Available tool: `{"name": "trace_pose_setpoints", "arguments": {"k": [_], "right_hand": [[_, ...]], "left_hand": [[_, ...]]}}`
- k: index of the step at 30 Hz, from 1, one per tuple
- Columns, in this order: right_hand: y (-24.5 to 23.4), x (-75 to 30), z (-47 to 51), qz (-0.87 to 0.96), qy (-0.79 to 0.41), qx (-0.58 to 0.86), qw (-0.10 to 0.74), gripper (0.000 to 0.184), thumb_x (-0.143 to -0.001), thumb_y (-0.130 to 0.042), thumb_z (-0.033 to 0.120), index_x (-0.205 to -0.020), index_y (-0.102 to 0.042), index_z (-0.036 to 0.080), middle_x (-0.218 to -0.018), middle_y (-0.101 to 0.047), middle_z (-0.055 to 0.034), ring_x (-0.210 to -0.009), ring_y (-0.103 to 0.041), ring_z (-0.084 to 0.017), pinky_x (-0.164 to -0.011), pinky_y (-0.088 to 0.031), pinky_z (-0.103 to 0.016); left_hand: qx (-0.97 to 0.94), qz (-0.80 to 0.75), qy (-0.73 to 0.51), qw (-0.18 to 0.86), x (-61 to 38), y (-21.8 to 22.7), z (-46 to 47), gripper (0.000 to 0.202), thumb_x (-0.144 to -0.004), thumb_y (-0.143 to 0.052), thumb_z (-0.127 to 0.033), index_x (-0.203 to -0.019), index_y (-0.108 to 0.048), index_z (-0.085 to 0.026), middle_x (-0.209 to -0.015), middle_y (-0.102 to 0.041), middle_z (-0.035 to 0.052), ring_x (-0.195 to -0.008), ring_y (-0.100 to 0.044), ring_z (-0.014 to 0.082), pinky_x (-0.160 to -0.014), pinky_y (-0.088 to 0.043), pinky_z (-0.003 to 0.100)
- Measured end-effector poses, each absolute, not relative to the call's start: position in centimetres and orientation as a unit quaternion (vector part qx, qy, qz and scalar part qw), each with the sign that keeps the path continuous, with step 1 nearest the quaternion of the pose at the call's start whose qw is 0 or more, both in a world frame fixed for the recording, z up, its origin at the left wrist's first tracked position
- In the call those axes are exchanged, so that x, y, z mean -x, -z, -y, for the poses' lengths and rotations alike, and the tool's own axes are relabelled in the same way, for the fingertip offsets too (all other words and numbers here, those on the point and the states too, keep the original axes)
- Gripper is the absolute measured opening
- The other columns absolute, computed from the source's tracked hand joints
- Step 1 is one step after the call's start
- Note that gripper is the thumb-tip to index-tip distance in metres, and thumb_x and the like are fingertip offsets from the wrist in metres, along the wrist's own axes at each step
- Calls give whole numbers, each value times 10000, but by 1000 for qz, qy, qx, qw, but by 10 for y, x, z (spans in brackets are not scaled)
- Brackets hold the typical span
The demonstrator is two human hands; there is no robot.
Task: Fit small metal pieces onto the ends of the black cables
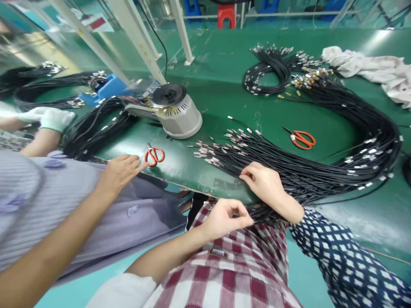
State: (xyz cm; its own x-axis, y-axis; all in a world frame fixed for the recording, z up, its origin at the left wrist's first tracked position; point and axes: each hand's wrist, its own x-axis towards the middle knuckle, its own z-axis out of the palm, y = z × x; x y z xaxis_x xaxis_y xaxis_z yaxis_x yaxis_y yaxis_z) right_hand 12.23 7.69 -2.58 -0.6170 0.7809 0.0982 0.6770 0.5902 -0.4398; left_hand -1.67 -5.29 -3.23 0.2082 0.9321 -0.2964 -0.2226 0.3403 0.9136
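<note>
A thick bundle of black cables [321,167] with metal end plugs loops across the green table [224,77], and its near part hangs over the front edge. My right hand [266,186] lies on this bundle near the table's edge, fingers curled and pinching at the strands. My left hand [224,218] is just below the edge, over my plaid lap. Its thumb and fingers are pinched together on a black cable where the bundle droops. The loose plug ends [221,147] fan out left of my right hand.
A co-worker's hand [120,171] touches orange scissors [154,155] at the left; a gloved hand [51,119] lies further left. A grey tape dispenser [180,115], more orange scissors [302,139], another cable coil [272,70], a white cloth [369,70] and a blue box [109,87] are on the table.
</note>
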Motion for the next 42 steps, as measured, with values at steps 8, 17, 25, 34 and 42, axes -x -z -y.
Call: {"name": "trace_pose_setpoints", "arguments": {"k": [8,17,25,34,42], "right_hand": [[5,-149,-67,814,-409,354,213,177,-922,-598,355,-840,-627,200,-747,-627,-29,-611,-521,-140,-571,-408,-282],[9,-165,-43,815,-433,344,173,186,-928,-585,350,-821,-613,200,-731,-599,-33,-606,-509,-140,-570,-408,-289],[-21,-139,-50,719,-524,389,240,201,-876,-641,359,-862,-714,172,-815,-693,-47,-573,-499,-109,-526,-388,-257],[-21,-119,-50,561,-711,379,192,267,-777,-721,396,-745,-672,136,-623,-626,-1,-500,-447,-65,-461,-349,-202],[-14,-116,-45,566,-711,363,207,225,-798,-682,334,-695,-607,148,-603,-639,-4,-541,-534,-85,-530,-418,-207]], "left_hand": [[-543,-473,-339,605,68,6,58,242,-884,-638,-380,-822,-782,-195,-886,-783,82,-866,-713,218,-1060,-406,421],[-293,-478,-614,556,48,-1,16,178,-811,-740,-273,-853,-628,-140,-855,-749,75,-579,-667,128,-587,-505,248],[-325,-455,-552,618,43,-2,26,333,-838,-721,-228,-1133,-584,-156,-740,-741,30,-556,-687,140,-591,-539,243],[-335,-440,-540,635,43,2,29,273,-851,-703,-185,-1108,-616,-158,-734,-732,14,-566,-694,137,-595,-559,243],[-345,-449,-536,626,42,5,29,253,-845,-706,-182,-1090,-656,-154,-701,-716,3,-539,-672,121,-575,-549,229]]}}
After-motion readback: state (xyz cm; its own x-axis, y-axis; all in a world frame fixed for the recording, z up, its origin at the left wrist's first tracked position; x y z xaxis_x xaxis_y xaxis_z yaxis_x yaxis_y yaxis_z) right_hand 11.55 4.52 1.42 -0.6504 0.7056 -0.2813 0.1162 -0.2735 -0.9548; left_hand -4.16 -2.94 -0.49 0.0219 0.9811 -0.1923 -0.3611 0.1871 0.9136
